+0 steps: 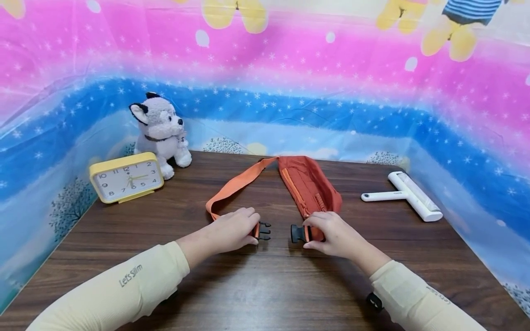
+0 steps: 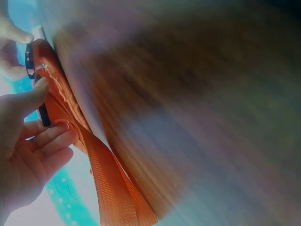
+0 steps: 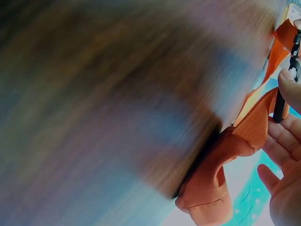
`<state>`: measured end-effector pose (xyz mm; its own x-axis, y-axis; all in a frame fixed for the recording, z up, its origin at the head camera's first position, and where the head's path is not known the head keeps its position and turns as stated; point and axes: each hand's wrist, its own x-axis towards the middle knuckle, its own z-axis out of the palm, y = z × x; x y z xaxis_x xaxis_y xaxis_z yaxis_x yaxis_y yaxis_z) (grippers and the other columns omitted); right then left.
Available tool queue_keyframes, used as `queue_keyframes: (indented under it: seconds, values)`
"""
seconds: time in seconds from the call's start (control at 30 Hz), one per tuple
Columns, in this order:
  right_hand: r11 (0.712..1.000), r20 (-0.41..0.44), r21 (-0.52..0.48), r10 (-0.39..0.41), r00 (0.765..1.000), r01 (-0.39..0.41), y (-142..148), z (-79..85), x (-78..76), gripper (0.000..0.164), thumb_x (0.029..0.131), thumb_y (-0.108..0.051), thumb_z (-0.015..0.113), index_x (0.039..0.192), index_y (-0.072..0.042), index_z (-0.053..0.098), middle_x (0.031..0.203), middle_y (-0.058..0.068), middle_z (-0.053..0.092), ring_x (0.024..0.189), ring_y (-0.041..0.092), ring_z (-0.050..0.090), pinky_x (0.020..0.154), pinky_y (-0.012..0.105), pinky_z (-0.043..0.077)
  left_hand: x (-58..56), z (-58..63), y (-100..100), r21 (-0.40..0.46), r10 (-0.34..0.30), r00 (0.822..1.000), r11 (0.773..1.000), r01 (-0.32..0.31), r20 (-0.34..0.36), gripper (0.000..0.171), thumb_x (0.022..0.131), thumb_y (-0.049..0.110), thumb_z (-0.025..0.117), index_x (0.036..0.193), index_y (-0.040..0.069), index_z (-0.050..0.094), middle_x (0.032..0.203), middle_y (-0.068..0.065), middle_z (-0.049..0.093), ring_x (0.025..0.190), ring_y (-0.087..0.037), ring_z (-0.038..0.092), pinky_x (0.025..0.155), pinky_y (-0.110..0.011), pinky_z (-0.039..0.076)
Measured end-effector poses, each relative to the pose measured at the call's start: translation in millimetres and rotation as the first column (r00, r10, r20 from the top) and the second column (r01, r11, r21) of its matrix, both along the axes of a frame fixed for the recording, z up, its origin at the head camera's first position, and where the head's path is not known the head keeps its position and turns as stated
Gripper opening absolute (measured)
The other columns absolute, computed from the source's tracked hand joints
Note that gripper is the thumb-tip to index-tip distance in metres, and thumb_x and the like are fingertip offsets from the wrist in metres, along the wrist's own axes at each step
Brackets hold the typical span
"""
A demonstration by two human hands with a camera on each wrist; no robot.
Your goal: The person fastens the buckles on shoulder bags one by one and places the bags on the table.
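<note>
An orange-red waist bag (image 1: 310, 181) lies on the table, its orange strap (image 1: 236, 184) looping out to the left. My left hand (image 1: 236, 230) pinches the black pronged buckle half (image 1: 264, 231) at the strap's end. Opposite it, my right hand (image 1: 331, 232) pinches the black socket half (image 1: 297, 233) beside the bag's near end. The two halves face each other with a gap between them. In the left wrist view, thumb and fingers hold the buckle half (image 2: 43, 113) with the webbing (image 2: 110, 183) hanging below. The right wrist view shows the socket half (image 3: 280, 106) between thumb and fingers.
A yellow alarm clock (image 1: 127, 178) stands at the left, in front of a grey-and-white plush dog (image 1: 159, 128). On the right lies a white T-shaped tool with a handle (image 1: 416, 197). A printed cloth (image 1: 265, 110) rises behind the dark wooden table (image 1: 248, 289).
</note>
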<state>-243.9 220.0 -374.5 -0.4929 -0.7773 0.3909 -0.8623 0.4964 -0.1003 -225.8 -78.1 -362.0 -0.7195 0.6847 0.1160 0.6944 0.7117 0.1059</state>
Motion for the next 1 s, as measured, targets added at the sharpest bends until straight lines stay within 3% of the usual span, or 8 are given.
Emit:
queue_keyframes:
  seconds: [0.57,1.0]
  values:
    - [0.998,-0.031,-0.041,0.04,0.999,-0.042,-4.2,-2.4,-1.0,0.038,0.07,-0.028,0.084,0.097,-0.01,0.063,0.09,-0.003,0.06,0.08,0.015,0.057,0.075,0.037,0.046,1.3,2.8,3.7,-0.003,-0.006,1.0,1.0,0.006,-0.005,0.034,0.083,0.036,0.071,0.098,0.01,0.054,0.087,0.003,0.045,0.077,-0.015,0.043,0.066,-0.029,0.04]
    - [0.999,-0.039,-0.028,0.027,0.999,-0.028,-2.6,2.4,-2.7,0.038,0.071,-0.029,0.083,0.097,-0.01,0.064,0.092,-0.003,0.061,0.082,0.013,0.057,0.076,0.038,0.046,-0.9,0.9,6.0,0.001,-0.007,1.0,1.0,0.007,-0.016,0.035,0.084,0.037,0.07,0.1,0.011,0.054,0.089,0.002,0.046,0.077,-0.015,0.043,0.066,-0.029,0.04]
